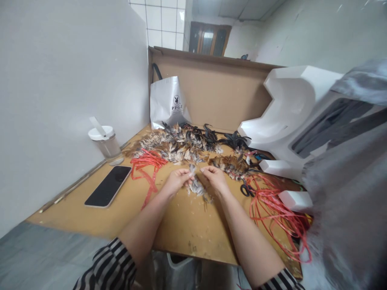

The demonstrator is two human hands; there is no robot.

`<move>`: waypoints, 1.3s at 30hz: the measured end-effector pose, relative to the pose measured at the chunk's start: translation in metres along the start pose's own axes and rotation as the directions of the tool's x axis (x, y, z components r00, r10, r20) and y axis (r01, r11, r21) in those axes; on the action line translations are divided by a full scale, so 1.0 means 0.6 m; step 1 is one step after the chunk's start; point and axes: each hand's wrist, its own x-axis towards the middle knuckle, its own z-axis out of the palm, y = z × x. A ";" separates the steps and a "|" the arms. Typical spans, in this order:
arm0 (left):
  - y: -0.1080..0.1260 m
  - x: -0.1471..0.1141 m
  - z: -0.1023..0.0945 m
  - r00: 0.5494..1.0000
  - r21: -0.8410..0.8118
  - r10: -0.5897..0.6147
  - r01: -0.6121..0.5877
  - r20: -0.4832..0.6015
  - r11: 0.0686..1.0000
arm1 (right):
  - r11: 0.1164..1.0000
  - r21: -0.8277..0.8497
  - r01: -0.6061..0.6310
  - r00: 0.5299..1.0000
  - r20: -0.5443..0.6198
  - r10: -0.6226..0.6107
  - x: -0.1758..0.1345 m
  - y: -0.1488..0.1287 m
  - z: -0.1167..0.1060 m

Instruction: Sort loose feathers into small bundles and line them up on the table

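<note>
Over the middle of the table my left hand pinches a pale grey feather between thumb and fingertips. Just to its right is my right hand, thumb and forefinger pressed together; whatever lies between them is too small to make out. Below and between the hands is a small heap of grey fluff. Beyond them stretches a large pile of brown and cream feathers, with a smaller brown bunch to the right. Glossy black feathers lie behind that bunch.
Red plastic strips lie left, near a phone and a lidded cup. Rightward are black-handled scissors, a red strip tangle and white foam. A silver bag stands against the cardboard back panel.
</note>
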 end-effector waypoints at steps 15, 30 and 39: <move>-0.020 0.018 -0.019 0.987 -0.211 -0.035 0.002 -0.154 0.977 | 0.666 -0.685 0.295 0.939 0.336 -0.071 -0.006 0.022 -0.014; -0.024 0.015 -0.017 0.990 -0.275 -0.119 0.094 -0.074 0.957 | 0.836 -0.512 0.199 0.978 0.054 -0.200 0.011 0.023 -0.023; -0.020 0.008 -0.004 0.988 -0.359 -0.151 0.131 -0.029 0.924 | 0.999 0.038 -0.033 0.997 0.074 0.030 -0.008 0.015 0.025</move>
